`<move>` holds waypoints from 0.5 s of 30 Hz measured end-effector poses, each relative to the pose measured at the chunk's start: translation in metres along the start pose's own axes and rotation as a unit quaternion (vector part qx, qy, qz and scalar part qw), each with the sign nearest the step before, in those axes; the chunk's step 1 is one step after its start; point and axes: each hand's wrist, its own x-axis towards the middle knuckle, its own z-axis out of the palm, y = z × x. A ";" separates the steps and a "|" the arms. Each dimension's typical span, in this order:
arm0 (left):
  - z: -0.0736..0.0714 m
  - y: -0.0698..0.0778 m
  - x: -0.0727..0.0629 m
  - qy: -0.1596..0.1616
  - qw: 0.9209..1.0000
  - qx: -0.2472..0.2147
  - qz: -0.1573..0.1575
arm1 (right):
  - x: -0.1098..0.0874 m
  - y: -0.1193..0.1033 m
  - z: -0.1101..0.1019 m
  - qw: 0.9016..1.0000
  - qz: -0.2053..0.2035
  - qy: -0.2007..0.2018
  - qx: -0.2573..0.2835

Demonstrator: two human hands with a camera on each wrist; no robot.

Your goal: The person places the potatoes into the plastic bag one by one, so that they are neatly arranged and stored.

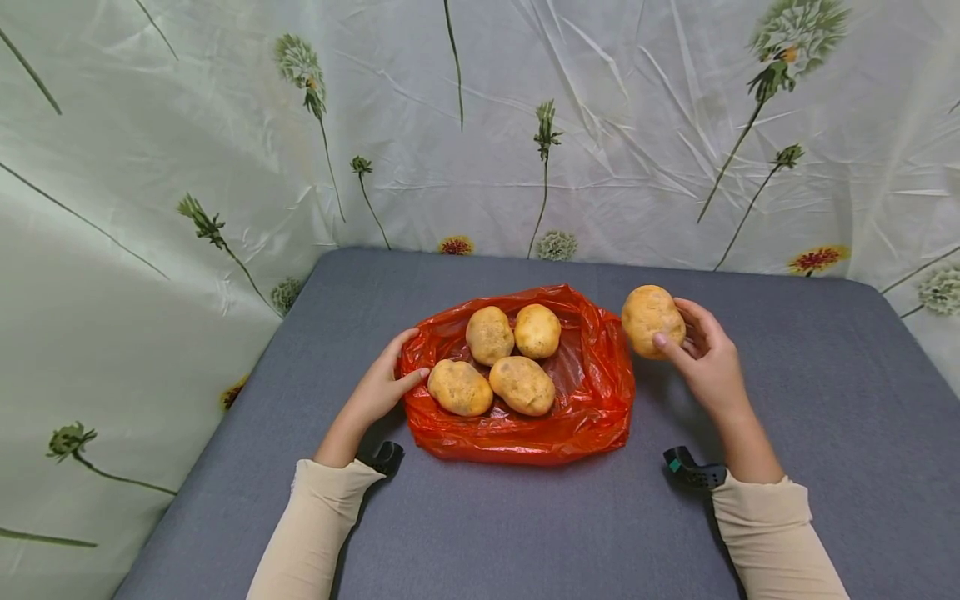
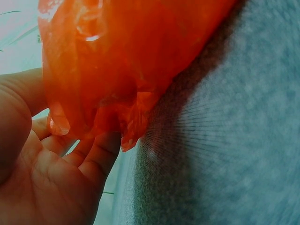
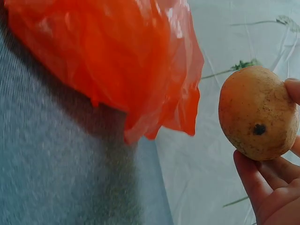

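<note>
A red plastic bag (image 1: 517,451) lies spread open on the table, with several potatoes (image 1: 522,386) grouped inside it. My left hand (image 1: 381,385) holds the bag's left side, thumb over the rim beside the nearest potato and fingers along the outside. The left wrist view shows the bag's film (image 2: 117,61) between thumb and fingers. Off the bag's right side, my right hand (image 1: 712,360) grips another potato (image 1: 651,320) between thumb and fingers, raised above the table. A dark spot marks this potato (image 3: 255,112) in the right wrist view.
The grey table (image 1: 525,533) reaches back to a pale curtain (image 1: 450,167) printed with flowers, which also hangs along the left. Black wrist-worn devices (image 1: 693,471) sit by both sleeve cuffs, low over the tabletop.
</note>
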 end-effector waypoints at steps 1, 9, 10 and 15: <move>0.000 0.000 0.000 0.000 1.000 0.001 0.000 | 0.000 -0.002 0.001 1.000 -0.003 -0.003 0.002; 0.000 0.001 0.000 0.001 1.000 0.001 -0.005 | -0.004 -0.014 0.013 0.999 -0.029 -0.041 0.005; 0.000 0.001 0.000 0.000 1.000 0.000 -0.005 | -0.005 -0.015 0.014 0.998 -0.031 -0.045 0.006; 0.000 0.001 0.000 -0.003 1.000 -0.001 -0.003 | -0.008 -0.015 0.024 0.997 -0.037 -0.069 0.008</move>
